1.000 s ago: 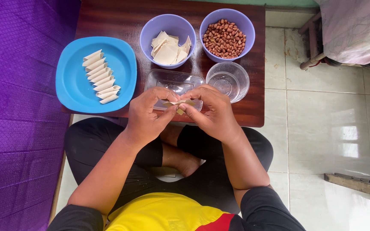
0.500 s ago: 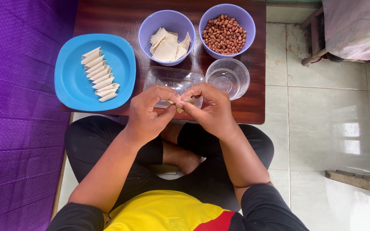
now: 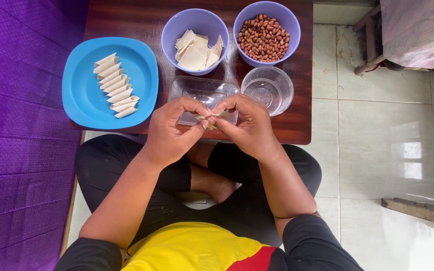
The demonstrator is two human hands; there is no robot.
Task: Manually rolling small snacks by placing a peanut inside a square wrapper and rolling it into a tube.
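Pale dough wrapper [image 3: 211,118] sits pinched between your left hand [image 3: 173,131] and right hand [image 3: 246,125], mostly hidden by fingers. Behind them a clear tray [image 3: 202,90], glass bowl [image 3: 268,90] and blue plate [image 3: 84,95] crowd the bench [image 3: 297,125].

blue plate [image 3: 84,103]: row of rolls [image 3: 114,86] | left bowl [image 3: 173,26]: wrappers [image 3: 195,51] | right bowl [image 3: 291,20]: peanuts [image 3: 263,37] | clear cup [image 3: 282,83] | bench [image 3: 126,17]

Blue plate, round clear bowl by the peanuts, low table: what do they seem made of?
Blue plate: likely plastic, by its even colour and soft sheen. Round clear bowl: see-through with bright glints on the rim, either glass or clear plastic. Table: dark reddish-brown wood or wood veneer, glossy, with grain streaks and reflections.
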